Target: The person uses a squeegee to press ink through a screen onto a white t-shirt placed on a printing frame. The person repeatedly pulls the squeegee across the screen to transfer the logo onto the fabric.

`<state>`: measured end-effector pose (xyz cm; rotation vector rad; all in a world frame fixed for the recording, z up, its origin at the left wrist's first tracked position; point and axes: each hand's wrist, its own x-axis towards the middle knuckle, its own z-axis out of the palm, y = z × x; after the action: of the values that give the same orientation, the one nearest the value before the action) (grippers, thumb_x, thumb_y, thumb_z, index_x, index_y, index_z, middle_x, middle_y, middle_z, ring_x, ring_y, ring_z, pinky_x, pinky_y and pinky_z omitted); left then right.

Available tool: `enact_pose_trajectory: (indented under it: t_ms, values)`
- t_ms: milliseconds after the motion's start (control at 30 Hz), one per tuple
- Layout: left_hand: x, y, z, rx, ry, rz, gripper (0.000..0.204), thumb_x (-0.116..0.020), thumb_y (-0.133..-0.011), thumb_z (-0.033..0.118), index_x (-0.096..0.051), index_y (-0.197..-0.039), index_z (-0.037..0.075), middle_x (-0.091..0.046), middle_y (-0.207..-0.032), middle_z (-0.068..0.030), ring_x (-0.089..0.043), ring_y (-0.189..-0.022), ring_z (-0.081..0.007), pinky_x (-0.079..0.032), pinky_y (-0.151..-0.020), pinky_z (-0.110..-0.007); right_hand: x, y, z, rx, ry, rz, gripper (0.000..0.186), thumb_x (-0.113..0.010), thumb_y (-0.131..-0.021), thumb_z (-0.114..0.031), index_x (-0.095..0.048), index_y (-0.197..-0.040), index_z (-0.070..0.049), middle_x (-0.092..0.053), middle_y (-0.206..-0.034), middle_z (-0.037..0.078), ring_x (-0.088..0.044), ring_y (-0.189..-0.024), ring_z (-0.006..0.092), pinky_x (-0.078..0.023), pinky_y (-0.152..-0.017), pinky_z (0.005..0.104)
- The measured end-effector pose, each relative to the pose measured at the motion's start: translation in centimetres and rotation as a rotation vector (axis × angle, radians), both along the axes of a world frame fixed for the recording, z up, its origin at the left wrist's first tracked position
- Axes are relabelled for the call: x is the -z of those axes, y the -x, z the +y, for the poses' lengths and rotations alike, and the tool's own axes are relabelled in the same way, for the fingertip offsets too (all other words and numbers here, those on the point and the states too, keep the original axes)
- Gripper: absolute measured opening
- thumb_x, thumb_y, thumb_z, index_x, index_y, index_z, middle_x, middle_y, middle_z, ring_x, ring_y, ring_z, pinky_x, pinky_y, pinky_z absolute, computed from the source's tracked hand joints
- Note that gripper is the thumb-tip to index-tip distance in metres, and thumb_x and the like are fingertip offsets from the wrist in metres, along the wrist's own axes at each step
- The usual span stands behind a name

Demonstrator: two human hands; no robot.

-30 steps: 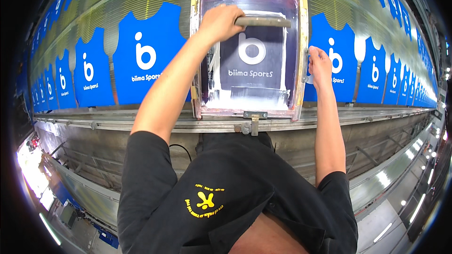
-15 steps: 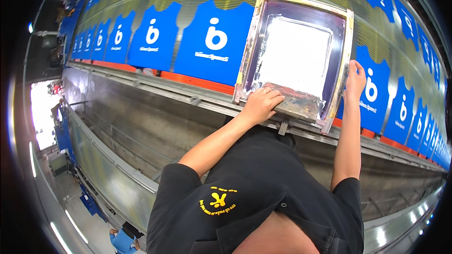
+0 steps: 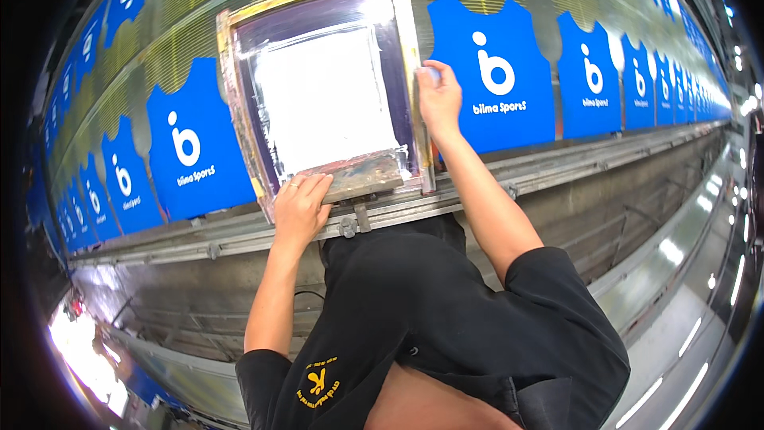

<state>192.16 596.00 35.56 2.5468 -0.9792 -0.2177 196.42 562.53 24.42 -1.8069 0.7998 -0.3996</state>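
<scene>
A screen printing frame (image 3: 407,56) with worn, ink-stained rails lies over the long printing table, its mesh dark purple around the border. White ink (image 3: 322,91) covers the middle of the mesh. Along the near end rests a broad, stained squeegee (image 3: 360,176), tilted slightly. My left hand (image 3: 299,207) is closed over the squeegee's left end, a ring on one finger. At the frame's right side my right hand (image 3: 440,102) has its fingers bent against the rail; its fingertips are partly hidden. What lies beneath the screen cannot be seen.
Blue fabric shirt panels (image 3: 529,48) with white prints lie in rows on both sides of the screen. A metal rail (image 3: 549,150) with bolts and stops runs along the table's near edge. Behind me is another long metal-edged table (image 3: 637,279).
My view has swung, so the screen and both hands now appear further left, with more of the right-hand row showing. Both hands remain at the squeegee and the frame.
</scene>
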Motion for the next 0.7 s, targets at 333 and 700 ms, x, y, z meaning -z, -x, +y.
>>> enact_pose_trajectory:
  t_ms: [333, 700]
  values:
    - [-1.0, -20.4, -0.9, 0.043, -0.05, -0.025, 0.019, -0.082, -0.089, 0.033, -0.083, -0.099, 0.017, -0.079, -0.097, -0.008, -0.073, -0.09, -0.0349, -0.057, -0.078, -0.047, -0.3, -1.4, 2.3, 0.039, 0.151, 0.26, 0.033, -0.076, -0.101, -0.034, -0.072, -0.128, -0.015, -0.08, -0.103, 0.013, -0.076, -0.095, 0.0265, -0.058, -0.087, 0.0412]
    - [1.6, -32.4, -4.9, 0.046, -0.201, -0.029, 0.035, -0.084, -0.091, 0.045, -0.08, -0.106, 0.014, -0.076, -0.09, -0.0099, -0.074, -0.087, -0.0338, -0.055, -0.074, -0.048, -6.0, -11.1, 2.0, -0.203, 0.706, -0.241, 0.055, -0.09, -0.089, -0.041, -0.075, -0.123, 0.0, -0.075, -0.118, 0.019, -0.07, -0.114, 0.0397, -0.053, -0.1, 0.0503]
